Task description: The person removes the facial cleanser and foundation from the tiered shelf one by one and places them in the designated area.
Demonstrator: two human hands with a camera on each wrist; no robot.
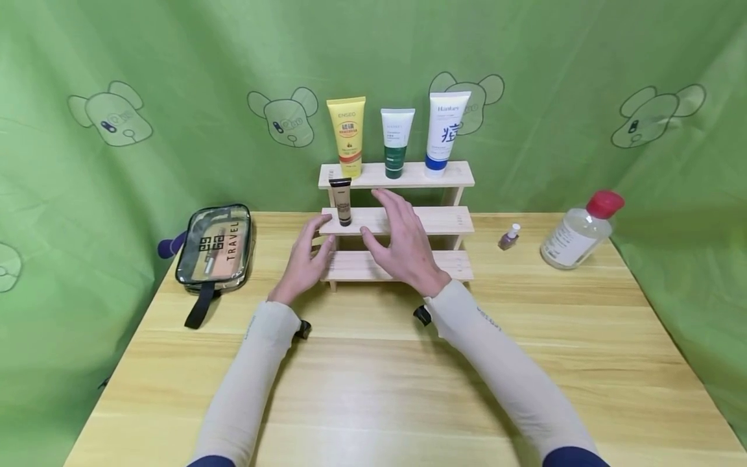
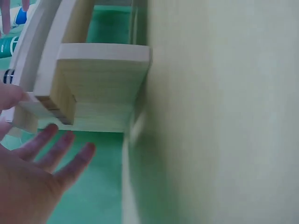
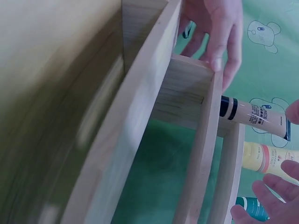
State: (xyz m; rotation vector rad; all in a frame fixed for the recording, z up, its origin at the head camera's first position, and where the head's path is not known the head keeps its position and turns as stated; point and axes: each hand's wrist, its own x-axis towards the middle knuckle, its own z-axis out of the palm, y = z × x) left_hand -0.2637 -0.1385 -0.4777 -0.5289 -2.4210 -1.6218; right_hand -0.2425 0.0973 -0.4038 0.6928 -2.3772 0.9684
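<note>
A small brown foundation tube point(image 1: 342, 202) with a black cap stands upright at the left end of the middle tier of a three-tier wooden rack point(image 1: 403, 267). My left hand point(image 1: 300, 259) is beside that end, its thumb and fingertips right at the tier's edge; the left wrist view shows its fingers point(image 2: 56, 158) spread. In front of the middle tier, my right hand point(image 1: 403, 243) has its fingers extended and holds nothing, just right of the brown tube. The top tier carries a yellow tube point(image 1: 349, 136), a white-and-green tube point(image 1: 395, 143) and a white-and-blue tube point(image 1: 446, 133).
To the left lies a clear travel pouch point(image 1: 216, 250) with a black strap, a purple object point(image 1: 172, 246) behind it. On the right are a small nail polish bottle point(image 1: 509, 237) and a clear bottle point(image 1: 574, 239) with a red cap. A green curtain point(image 1: 373, 52) surrounds the wooden table point(image 1: 350, 389).
</note>
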